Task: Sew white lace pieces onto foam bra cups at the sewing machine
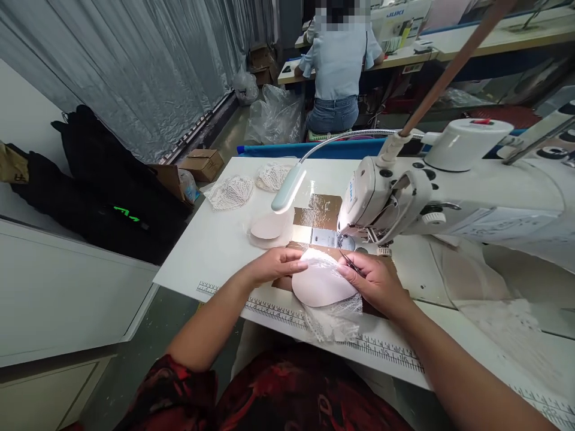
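Observation:
A pale pink bra cup (323, 286) with white lace (335, 320) hanging below it lies at the table's front edge, before the sewing machine. At its upper left, my left hand (281, 263) is closed, thumb and fingers pinching the lace-trimmed edge. My right hand (372, 281) grips the cup's right edge between thumb and finger. Held in that same hand is a pair of small dark thread snips (353, 263), their pointed tips directed up and left. Fingers partly hide the snips' handles.
Behind the cup stands a white sewing machine (395, 197). A lamp (288, 188) on a bendable neck lights the needle area. Another pale cup (271, 226) and lace pieces (231, 191) lie left on the table (202, 251). A person (336, 66) sits ahead at another table.

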A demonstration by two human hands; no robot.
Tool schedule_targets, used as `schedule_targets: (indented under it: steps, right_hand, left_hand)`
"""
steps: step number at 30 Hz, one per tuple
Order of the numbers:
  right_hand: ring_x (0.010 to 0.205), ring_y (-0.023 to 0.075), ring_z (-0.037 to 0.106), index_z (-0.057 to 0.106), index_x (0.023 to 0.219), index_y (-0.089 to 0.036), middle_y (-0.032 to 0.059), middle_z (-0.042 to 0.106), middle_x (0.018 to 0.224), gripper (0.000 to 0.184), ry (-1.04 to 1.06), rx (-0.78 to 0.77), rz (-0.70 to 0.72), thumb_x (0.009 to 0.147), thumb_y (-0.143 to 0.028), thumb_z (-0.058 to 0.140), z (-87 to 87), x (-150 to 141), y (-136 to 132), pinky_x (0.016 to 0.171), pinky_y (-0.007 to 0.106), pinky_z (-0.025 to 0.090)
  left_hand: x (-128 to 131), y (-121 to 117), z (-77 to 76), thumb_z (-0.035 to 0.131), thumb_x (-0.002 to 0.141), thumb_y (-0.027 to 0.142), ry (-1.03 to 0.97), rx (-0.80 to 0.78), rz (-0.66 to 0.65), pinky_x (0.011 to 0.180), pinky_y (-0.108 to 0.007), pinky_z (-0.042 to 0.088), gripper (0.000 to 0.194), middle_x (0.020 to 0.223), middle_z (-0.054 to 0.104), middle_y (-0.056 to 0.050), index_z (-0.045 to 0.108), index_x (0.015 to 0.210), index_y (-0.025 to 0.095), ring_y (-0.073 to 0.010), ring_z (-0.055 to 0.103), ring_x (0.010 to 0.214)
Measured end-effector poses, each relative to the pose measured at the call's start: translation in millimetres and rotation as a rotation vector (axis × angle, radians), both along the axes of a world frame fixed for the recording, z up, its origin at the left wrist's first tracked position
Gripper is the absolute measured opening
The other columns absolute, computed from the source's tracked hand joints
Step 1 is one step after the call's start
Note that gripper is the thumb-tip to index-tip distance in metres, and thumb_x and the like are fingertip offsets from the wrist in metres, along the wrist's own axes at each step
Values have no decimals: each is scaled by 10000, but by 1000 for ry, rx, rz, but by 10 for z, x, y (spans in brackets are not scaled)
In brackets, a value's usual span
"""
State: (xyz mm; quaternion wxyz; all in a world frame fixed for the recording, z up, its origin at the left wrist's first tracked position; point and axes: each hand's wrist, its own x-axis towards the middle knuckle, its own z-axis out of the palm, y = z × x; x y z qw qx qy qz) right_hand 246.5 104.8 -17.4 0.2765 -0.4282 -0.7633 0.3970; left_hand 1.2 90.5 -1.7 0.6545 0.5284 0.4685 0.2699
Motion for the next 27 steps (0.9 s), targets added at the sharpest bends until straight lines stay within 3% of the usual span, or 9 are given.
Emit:
schedule_targets:
  steps: [2,5,11,15,19,24,27]
  right_hand:
    - [671,144,484,540,740,-202,-9,524,695,278,0,-56,72,889,-425,465,-9,14,1,614,269,372]
    - [635,144,488,587,854,-210,-9,543,711,266,-31,-217,173,888,-439,456,-32,65,8,583,276,390]
    - [937,237,584,581,1090,-204,66,642,1019,395,107,-271,-25,833,-501,538,-84,113,31,807,363,460]
    - [867,208,591,608,1031,-207,50,653,954,343,101,-260,-31,842,-483,534,-138,106,45,763,334,468]
    - [770,190,603,577,1177,-206,35,657,846,441,126,-331,-26,893,-513,439,-156,128,52,713,340,485]
    - [1066,268,589,655,1138,-228,90,669,1128,422,135,-328,-12,824,-495,566,-97,126,72,909,409,468]
    - [979,254,625,655,1082,-213,92,685,1066,395,152,-383,17,801,-482,592,-63,104,76,858,400,501]
  left_hand:
    - [125,10,-123,721,697,500,-116,-111,26,503,-197,322,409,606,511,29,648,841,125,-63,429,513]
    - [293,54,-227,768,662,462,-162,-144,47,476,-195,288,392,582,498,30,600,736,116,-55,409,491]
    - [467,155,-232,747,703,443,-215,-48,-72,573,-214,371,374,699,573,-13,617,778,101,-88,509,613]
    - [507,195,-300,728,721,458,-178,47,-44,558,-205,352,376,662,535,6,609,722,101,-72,466,594]
    - [485,215,-358,729,722,448,-173,45,-47,542,-204,341,369,643,518,7,601,705,103,-72,449,586]
    - [464,213,-373,723,724,456,-187,30,-41,607,-226,393,371,745,604,-40,653,789,98,-111,525,668]
    - [465,205,-381,721,725,459,-175,16,-31,605,-223,392,371,729,605,-32,662,800,100,-107,525,656]
